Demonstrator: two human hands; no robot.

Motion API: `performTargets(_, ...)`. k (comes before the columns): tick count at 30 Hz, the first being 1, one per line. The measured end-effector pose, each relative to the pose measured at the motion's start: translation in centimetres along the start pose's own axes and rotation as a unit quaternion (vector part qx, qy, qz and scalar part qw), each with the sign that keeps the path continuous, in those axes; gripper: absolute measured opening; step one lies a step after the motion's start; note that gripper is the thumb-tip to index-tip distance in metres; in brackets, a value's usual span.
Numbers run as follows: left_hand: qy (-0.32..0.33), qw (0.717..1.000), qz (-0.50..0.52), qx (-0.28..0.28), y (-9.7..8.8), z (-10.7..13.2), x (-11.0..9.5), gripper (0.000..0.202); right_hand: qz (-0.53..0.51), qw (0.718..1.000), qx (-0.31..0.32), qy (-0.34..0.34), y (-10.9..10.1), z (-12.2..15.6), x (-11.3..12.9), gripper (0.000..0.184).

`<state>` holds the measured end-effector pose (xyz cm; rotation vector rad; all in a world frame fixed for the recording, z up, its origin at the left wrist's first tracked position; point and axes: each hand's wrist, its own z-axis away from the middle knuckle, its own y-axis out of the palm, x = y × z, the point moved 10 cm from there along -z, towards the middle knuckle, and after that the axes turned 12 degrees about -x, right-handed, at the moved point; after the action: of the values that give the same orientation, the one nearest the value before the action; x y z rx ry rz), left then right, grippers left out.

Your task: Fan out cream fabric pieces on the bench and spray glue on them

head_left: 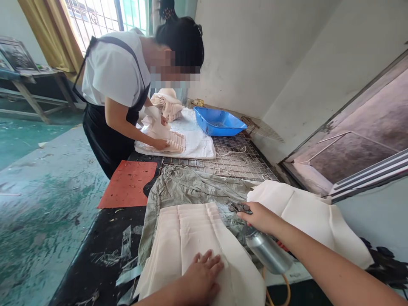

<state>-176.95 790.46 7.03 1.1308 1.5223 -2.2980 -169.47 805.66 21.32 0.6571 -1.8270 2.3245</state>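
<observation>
My left hand (pixel 204 276) lies flat, fingers spread, on a stack of cream foam-like sheets (pixel 197 231). The sheets are fanned out, so several edges show in steps along the left and far sides. My right hand (pixel 261 219) is wrapped round the handle of a spray gun (pixel 269 250) with a silvery metal cup. Its nozzle points left, over the far right part of the stack. Beneath the stack spreads a crumpled grey-green cloth (pixel 181 185). Another pile of cream sheets (pixel 302 208) lies to the right, partly behind my right forearm.
Across the table a co-worker (pixel 117 80) in a dark apron handles similar pieces (pixel 174 142) on a white cloth (pixel 202 146). A blue basin (pixel 219 123) rests by a wire mesh (pixel 245 155). A red sheet (pixel 130 182) lies left; an orange hose (pixel 288 293) hangs below the gun.
</observation>
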Motion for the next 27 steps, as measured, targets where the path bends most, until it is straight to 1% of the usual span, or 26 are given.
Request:
performTargets(2, 0.001, 1.000, 0.002, -0.002, 0.0, 0.0, 0.0, 0.063, 0.018, 1.000, -0.001, 0.005, -0.3, 0.2, -0.1, 0.025)
performTargets(4, 0.002, 1.000, 0.005, -0.003, 0.0, 0.0, 0.1, 0.062, 0.030, 1.000, 0.005, -0.008, -0.1, 0.4, 0.9, 0.026)
performTargets(5, 0.003, 1.000, 0.008, -0.003, 0.1, 0.0, 0.1, 0.062, 0.031, 0.999, 0.008, -0.023, 0.2, 0.6, 1.8, 0.026)
performTargets(7, 0.009, 1.000, 0.019, -0.005, 0.3, 0.1, 0.1, 0.062, 0.027, 0.998, 0.009, -0.063, 0.9, 0.8, 4.2, 0.025)
performTargets(9, 0.016, 1.000, 0.025, -0.008, 0.6, 0.1, 0.2, 0.062, 0.013, 0.993, 0.015, -0.117, 1.8, 1.1, 7.4, 0.021)
performTargets(13, 0.021, 0.999, 0.032, -0.031, 0.6, 0.3, 0.2, 0.060, 0.006, 0.976, 0.051, -0.210, 4.2, 2.0, 13.6, 0.015)
performTargets(15, 0.022, 0.998, 0.038, -0.048, 0.2, 0.5, 0.1, 0.059, 0.019, 0.968, 0.067, -0.241, 5.2, 2.5, 15.9, 0.014)
performTargets(17, 0.030, 0.997, 0.039, -0.059, -0.3, 0.7, -0.2, 0.059, 0.030, 0.959, 0.087, -0.268, 6.2, 3.0, 17.5, 0.014)
performTargets(19, 0.037, 0.997, 0.033, -0.060, -0.5, 0.9, -0.5, 0.058, 0.040, 0.954, 0.102, -0.278, 7.0, 3.3, 18.1, 0.015)
performTargets(21, 0.037, 0.997, 0.022, -0.060, -0.6, 0.9, -0.6, 0.056, 0.043, 0.959, 0.097, -0.264, 7.3, 3.2, 17.5, 0.015)
performTargets(24, 0.032, 0.998, 0.014, -0.057, -0.5, 0.9, -0.4, 0.057, 0.021, 0.974, 0.049, -0.221, 6.0, 2.7, 15.4, 0.017)
performTargets(26, 0.034, 0.998, 0.012, -0.054, -0.3, 0.9, -0.4, 0.059, -0.017, 0.980, 0.027, -0.198, 4.9, 3.0, 13.4, 0.021)
performTargets(27, 0.036, 0.998, 0.011, -0.053, -0.3, 0.9, -0.3, 0.060, -0.042, 0.981, 0.025, -0.185, 4.3, 3.3, 12.1, 0.026)
